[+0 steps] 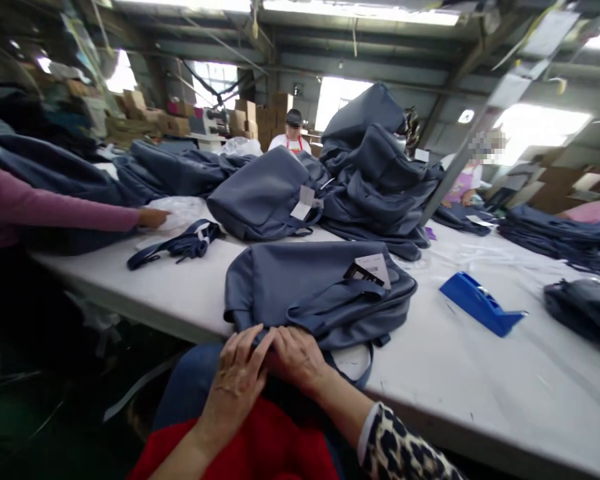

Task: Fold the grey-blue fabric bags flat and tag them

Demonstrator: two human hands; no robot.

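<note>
A grey-blue fabric bag (310,287) with a paper tag lies on the white table (480,373), hanging over the near edge. My left hand (237,377) and my right hand (295,357) rest side by side on the bag's near edge at the table's rim. Both have their fingers curled down on the fabric, and my left hand's fingers overlap the right hand. Whether they pinch the cloth is hard to see.
A blue tape dispenser (480,303) lies to the right of the bag. More grey-blue bags (265,193) are piled (375,180) behind it. A dark strap bundle (180,247) sits at the left near a co-worker's hand (153,217) in a pink sleeve. Other people stand at the far side.
</note>
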